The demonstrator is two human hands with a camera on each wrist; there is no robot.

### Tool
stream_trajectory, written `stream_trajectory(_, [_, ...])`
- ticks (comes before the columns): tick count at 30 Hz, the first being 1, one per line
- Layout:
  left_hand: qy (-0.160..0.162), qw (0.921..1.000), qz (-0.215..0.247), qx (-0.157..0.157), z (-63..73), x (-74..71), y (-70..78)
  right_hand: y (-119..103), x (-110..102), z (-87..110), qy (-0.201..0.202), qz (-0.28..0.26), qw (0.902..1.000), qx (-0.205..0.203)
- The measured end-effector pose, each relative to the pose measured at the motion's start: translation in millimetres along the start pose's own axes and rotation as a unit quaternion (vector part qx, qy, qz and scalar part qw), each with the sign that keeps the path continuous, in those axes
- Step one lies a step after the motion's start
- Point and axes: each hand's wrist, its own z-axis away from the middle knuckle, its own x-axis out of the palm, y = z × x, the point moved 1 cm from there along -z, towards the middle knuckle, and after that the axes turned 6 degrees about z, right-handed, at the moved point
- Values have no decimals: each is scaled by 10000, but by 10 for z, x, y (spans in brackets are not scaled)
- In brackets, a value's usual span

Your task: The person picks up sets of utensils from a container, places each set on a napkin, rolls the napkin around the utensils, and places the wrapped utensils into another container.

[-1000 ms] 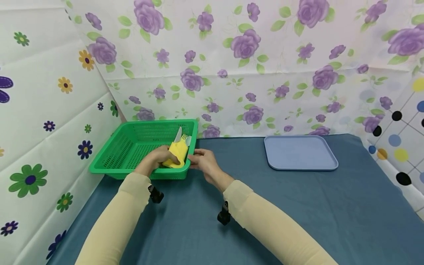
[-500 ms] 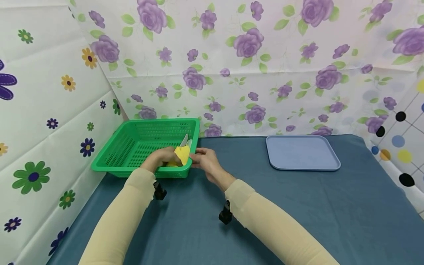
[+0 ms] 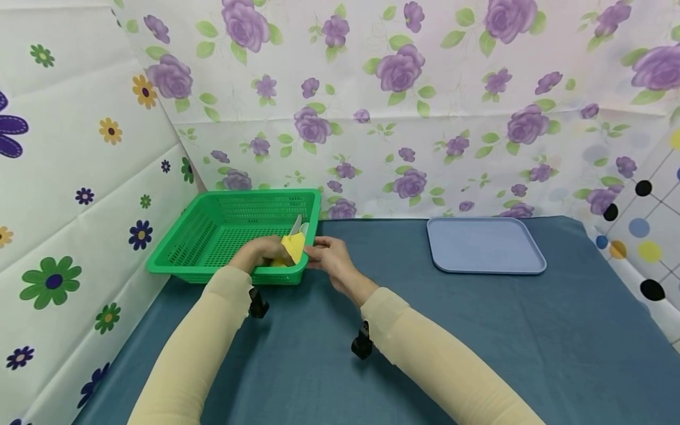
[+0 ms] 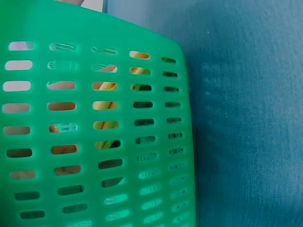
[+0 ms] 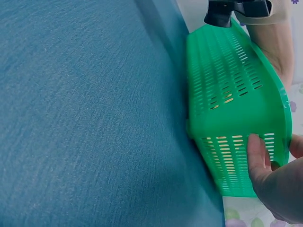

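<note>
A green perforated plastic basket [image 3: 186, 273] stands at the left rear of the table. My left hand [image 3: 262, 251] reaches over its front rim into the near right corner. There it holds a yellow napkin [image 3: 295, 247] wrapped round cutlery, which leans by the right wall; the fingertips are hidden. A knife blade [image 3: 296, 225] and a spoon's end [image 3: 304, 228] stick out of the top. With fingers outside and thumb at the rim, my right hand [image 3: 333, 260] grips the basket's right wall, as the right wrist view shows. In the left wrist view, yellow shows through the basket's slots [image 4: 105, 105].
A light blue rectangular tray [image 3: 486, 245] lies at the right rear. Blue cloth [image 3: 425, 330] covers the table. Floral sheets [image 3: 361, 71] rise behind and at the sides, close to the basket's back and left.
My left hand has moved slightly right and deeper into the basket, tilting the napkin bundle towards the right wall; the fork has dropped from sight. The right hand keeps its grip on the rim.
</note>
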Motion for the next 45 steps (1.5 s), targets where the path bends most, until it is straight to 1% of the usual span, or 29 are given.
stream_trajectory(4, [-39,9999,-137,23,10,-11,10,-1,1,-5,6,-4,10000,-22])
stream_trajectory(7, [-60,9990,-441,7,18,-14,15,1,3,-8,4,31,10000,-63])
stream_trajectory(10, [63,9964,-836,-81,24,-7,13,3,9,-5,9,58,10000,-71])
stream_trajectory(14, [365,9897,-1347,-315,23,12,17,12,18,-8,29,48,10000,-49])
stream_trajectory(17, [489,9834,-1686,-451,2,21,15,20,21,-16,36,32,10000,-52])
stream_trajectory(21, [574,9755,-2068,-488,14,22,23,28,26,-27,30,28,10000,-69])
stream_trajectory(24, [607,9716,-2241,-467,33,23,36,27,27,-31,37,43,10000,-65])
stream_trajectory(27, [564,9701,-2328,-382,28,26,36,19,27,-28,56,70,9999,-68])
stream_trajectory(31, [488,9703,-2353,-285,34,30,34,9,26,-16,56,65,9999,-59])
stream_trajectory(36, [435,9704,-2369,-199,73,20,41,4,23,-1,27,66,9999,-86])
stream_trajectory(40, [479,9730,-2248,-205,109,6,43,8,22,-6,38,74,9999,-97])
stream_trajectory(45, [515,9755,-2117,-290,135,-5,50,7,12,-2,25,103,9999,-108])
